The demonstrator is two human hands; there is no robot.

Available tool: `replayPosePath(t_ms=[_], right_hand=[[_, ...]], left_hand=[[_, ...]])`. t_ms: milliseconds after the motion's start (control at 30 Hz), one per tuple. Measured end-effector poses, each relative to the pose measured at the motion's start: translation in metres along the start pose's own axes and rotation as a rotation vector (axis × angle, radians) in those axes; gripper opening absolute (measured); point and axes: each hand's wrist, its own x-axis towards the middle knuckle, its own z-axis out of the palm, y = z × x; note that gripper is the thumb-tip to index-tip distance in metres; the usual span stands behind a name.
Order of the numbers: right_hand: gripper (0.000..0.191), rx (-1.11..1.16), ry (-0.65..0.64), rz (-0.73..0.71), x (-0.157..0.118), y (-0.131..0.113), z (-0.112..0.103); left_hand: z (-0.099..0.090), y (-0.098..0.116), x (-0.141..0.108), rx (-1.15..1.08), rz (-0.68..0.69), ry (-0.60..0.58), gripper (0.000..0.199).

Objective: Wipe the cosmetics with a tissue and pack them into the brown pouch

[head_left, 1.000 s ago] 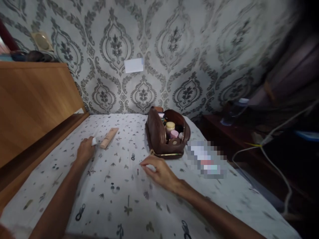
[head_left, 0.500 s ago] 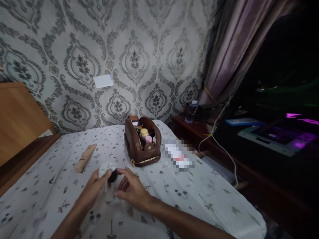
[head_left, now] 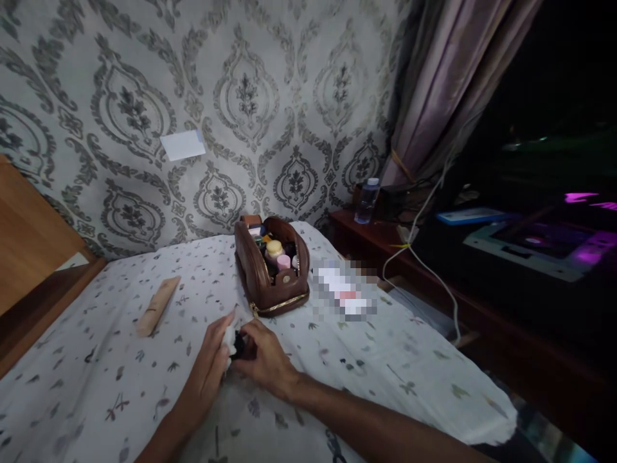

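Over the bed's near side, my left hand (head_left: 211,355) is closed on a crumpled white tissue or cloth (head_left: 230,335). Pressed against it is a small black object (head_left: 238,345), which the fingers of my right hand (head_left: 270,361) grip from the other side. Its exact kind is mostly hidden by the hands. Just beyond them stands a brown toiletry bag (head_left: 272,297), unzipped, with a yellow-lidded jar (head_left: 274,248), a pink-capped container (head_left: 284,262) and other small items inside. To the left a beige squeeze tube (head_left: 158,307) lies flat.
The bed has a white patterned sheet (head_left: 400,360). A blurred-out white and red item (head_left: 340,289) lies right of the bag. On the dark red side table (head_left: 340,222) stands a clear bottle (head_left: 367,202), near a loose white cable (head_left: 441,292). A wooden board (head_left: 36,238) borders the left.
Both hands have moved right and closer together. My right hand now grips the black object against the white tissue or cloth. The camera view has shifted slightly; bag and tube stay put.
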Motion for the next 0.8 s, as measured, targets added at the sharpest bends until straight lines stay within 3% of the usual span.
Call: replayPosePath(t_ms=[100, 167, 267, 433, 667, 800], right_hand=[[0.029, -0.026, 0.003, -0.024, 0.001, 0.0, -0.001], [0.03, -0.029, -0.018, -0.031, 0.001, -0.001, -0.002], [0.026, -0.015, -0.078, -0.031, -0.001, -0.003, -0.002], [0.036, 0.04, -0.115, -0.056, -0.004, -0.003, -0.003], [0.04, 0.041, -0.099, -0.074, -0.005, -0.002, -0.002], [0.041, 0.0, -0.086, -0.067, -0.004, -0.003, -0.003]], left_hand=[[0.002, 0.007, 0.001, 0.072, 0.07, -0.084, 0.046], [0.002, 0.012, 0.003, 0.101, 0.081, -0.069, 0.044], [0.001, 0.016, 0.008, 0.129, 0.002, 0.005, 0.036], [-0.005, 0.016, 0.011, 0.056, -0.16, 0.084, 0.032], [-0.006, 0.013, 0.013, -0.069, -0.167, 0.1, 0.034], [-0.008, 0.014, 0.012, -0.032, -0.15, 0.061, 0.031]])
